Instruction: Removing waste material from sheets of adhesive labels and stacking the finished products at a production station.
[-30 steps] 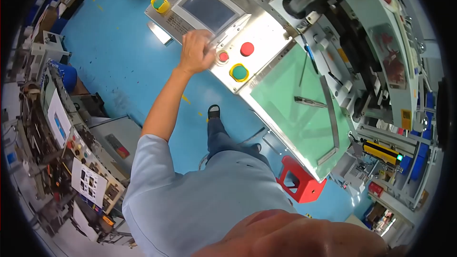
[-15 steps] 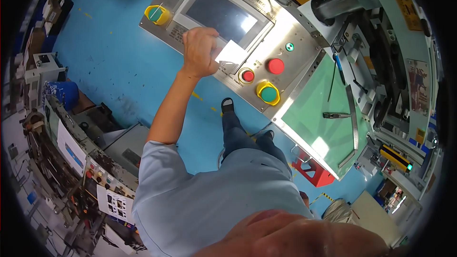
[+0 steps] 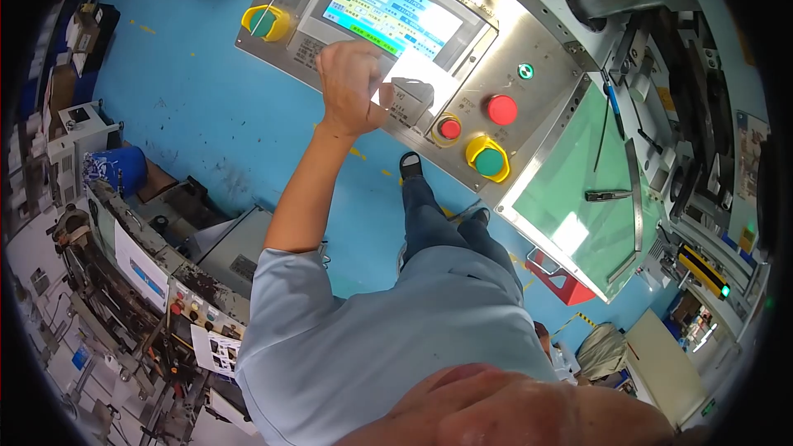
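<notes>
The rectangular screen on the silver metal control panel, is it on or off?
On: the rectangular screen on the silver metal control panel is lit, showing blue, yellow and green blocks.

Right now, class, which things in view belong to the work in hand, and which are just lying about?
Apparently in use:
left hand, curled at the edge of the metal control panel
lit screen

Apparently lying about:
dark slim tool and grey strip, on the green tabletop
red stool, partly hidden
</notes>
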`<state>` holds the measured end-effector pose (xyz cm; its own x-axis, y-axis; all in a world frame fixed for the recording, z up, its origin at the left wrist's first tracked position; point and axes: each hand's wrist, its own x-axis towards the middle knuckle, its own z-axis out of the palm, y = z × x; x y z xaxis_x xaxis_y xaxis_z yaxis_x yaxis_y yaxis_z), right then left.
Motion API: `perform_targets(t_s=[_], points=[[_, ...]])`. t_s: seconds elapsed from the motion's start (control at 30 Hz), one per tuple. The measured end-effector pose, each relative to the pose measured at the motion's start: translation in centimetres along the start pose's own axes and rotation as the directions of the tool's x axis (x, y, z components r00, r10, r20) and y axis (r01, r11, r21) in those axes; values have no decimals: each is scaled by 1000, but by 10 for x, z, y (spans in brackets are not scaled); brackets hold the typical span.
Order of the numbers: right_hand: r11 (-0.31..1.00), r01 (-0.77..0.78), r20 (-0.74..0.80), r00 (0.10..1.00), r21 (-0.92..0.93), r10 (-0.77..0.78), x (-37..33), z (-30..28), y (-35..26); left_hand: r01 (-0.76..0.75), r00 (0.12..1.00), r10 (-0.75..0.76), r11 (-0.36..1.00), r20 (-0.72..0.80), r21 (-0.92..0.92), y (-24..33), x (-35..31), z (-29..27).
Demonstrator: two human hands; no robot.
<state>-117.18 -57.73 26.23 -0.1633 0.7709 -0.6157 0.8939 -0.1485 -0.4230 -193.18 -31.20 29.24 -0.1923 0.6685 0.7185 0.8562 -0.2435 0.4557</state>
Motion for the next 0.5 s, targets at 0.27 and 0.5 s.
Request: perform_targets(t_s=[0.27,0.5], points=[[535,-587,193,762,607,618,12,7,-20,-9,1000,9,1000,-5,2,-2,-1,4],[629,-551,175,811,548,558,20,-6,-65,45,999,-44,999,-26,25,-3,-3,1]])
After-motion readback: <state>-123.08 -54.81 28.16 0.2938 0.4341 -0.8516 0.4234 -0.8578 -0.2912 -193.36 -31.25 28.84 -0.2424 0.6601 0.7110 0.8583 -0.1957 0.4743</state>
